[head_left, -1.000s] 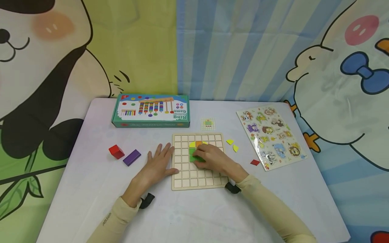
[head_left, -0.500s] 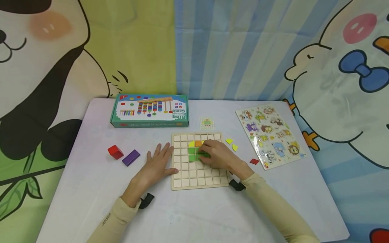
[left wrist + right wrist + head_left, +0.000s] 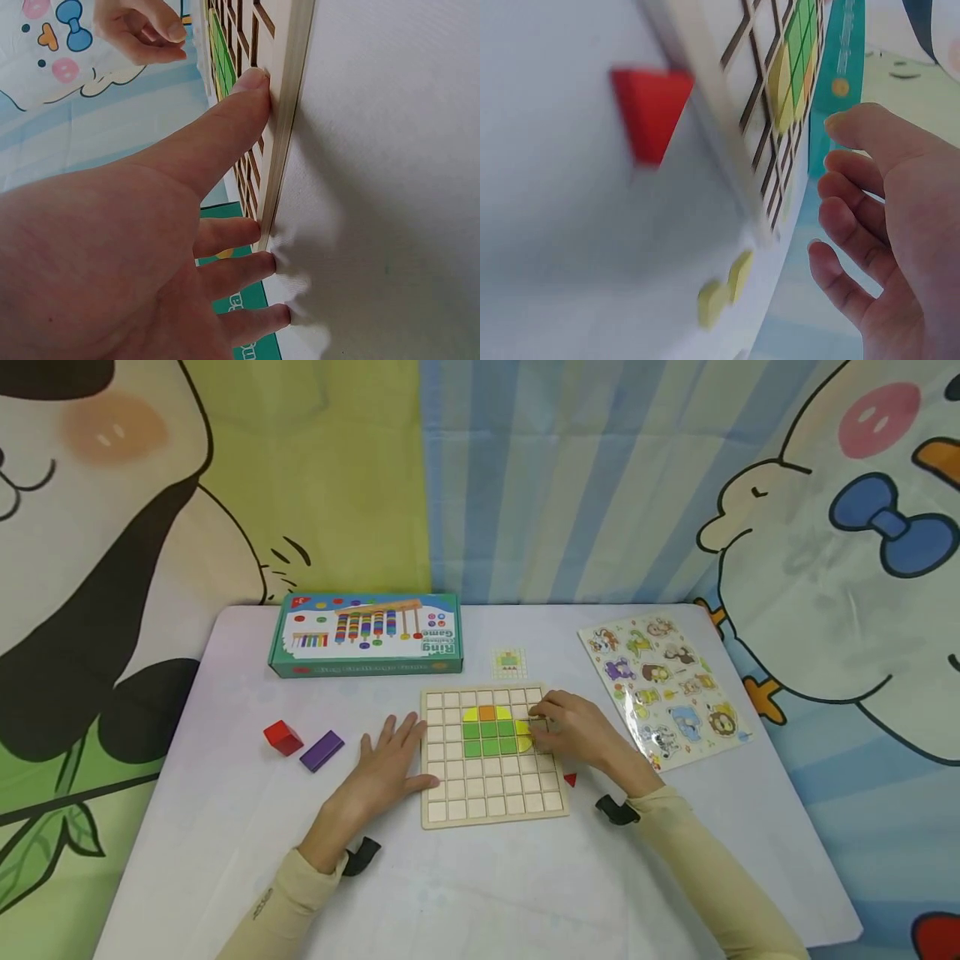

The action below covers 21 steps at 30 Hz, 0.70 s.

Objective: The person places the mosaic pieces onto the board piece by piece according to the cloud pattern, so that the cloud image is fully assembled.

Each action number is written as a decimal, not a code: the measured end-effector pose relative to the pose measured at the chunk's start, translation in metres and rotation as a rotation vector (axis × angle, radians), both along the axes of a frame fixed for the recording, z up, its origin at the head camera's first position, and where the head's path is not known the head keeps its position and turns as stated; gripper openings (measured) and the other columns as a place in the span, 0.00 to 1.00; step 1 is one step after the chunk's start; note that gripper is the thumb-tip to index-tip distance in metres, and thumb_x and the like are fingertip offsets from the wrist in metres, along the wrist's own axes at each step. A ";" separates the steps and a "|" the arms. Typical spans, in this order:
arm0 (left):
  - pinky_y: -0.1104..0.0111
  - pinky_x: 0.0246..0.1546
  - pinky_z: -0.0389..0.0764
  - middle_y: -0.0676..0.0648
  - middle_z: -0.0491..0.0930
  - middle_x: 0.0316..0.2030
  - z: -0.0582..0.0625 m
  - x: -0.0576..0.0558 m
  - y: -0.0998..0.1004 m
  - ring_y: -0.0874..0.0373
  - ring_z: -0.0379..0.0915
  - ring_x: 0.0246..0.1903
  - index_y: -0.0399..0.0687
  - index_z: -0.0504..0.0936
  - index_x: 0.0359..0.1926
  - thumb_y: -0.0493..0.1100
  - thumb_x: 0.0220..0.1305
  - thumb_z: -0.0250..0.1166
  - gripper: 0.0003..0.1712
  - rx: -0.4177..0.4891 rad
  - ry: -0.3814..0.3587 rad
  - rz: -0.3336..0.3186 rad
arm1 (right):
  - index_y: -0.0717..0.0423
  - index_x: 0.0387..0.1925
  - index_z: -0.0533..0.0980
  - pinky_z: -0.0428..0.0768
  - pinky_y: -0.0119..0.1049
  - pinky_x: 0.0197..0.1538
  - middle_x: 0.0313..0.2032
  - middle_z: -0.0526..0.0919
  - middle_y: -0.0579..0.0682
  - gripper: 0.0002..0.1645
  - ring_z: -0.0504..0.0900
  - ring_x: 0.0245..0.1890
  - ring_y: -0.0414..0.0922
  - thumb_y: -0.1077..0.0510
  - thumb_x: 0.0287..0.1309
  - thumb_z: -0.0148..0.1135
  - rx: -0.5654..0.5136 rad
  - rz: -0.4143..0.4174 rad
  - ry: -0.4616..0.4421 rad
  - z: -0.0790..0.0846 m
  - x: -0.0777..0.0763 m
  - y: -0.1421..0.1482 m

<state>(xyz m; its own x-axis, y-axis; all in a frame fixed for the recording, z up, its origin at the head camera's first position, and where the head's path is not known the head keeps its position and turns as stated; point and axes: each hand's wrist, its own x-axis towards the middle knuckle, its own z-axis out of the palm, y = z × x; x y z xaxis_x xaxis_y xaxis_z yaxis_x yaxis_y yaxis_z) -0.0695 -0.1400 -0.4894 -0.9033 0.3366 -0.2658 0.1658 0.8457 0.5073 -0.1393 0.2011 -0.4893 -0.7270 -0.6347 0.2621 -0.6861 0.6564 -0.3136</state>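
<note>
A wooden grid board (image 3: 477, 789) lies mid-table. On it, green squares (image 3: 490, 746) form a block with an orange square (image 3: 487, 713) above and yellow rounded pieces at its upper corners and right side. My left hand (image 3: 387, 766) rests spread at the board's left edge, its thumb (image 3: 232, 124) touching the rim. Over the board's right edge hovers my right hand (image 3: 577, 729), fingers loosely bent; the right wrist view shows nothing between them. Two loose yellow pieces (image 3: 712, 301) lie beyond the board, hidden by that hand in the head view. A red triangle (image 3: 571, 779) lies beside the right edge.
Left of the board are a red block (image 3: 282, 737) and a purple block (image 3: 322, 751). A green game box (image 3: 366, 635) and a small pattern card (image 3: 509, 663) stand behind. An animal-picture board (image 3: 666, 689) lies to the right.
My right hand has moved right, off the green squares to the board's right edge, uncovering the yellow pieces beside them and the red triangle. The left hand has stayed put.
</note>
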 end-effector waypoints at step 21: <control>0.25 0.68 0.39 0.37 0.44 0.81 -0.003 -0.001 -0.002 0.32 0.32 0.79 0.43 0.50 0.80 0.60 0.60 0.72 0.59 -0.014 -0.001 -0.011 | 0.60 0.43 0.85 0.82 0.45 0.38 0.38 0.85 0.54 0.19 0.83 0.36 0.49 0.51 0.56 0.76 0.048 -0.306 -0.029 -0.011 -0.006 0.051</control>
<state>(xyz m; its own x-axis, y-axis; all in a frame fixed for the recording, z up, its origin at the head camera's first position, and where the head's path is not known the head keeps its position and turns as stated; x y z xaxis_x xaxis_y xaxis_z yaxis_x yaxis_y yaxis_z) -0.0709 -0.1417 -0.4920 -0.8994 0.3427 -0.2713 0.1749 0.8510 0.4951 -0.1451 0.2523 -0.5002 -0.8929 -0.3964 0.2135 -0.4457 0.8457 -0.2935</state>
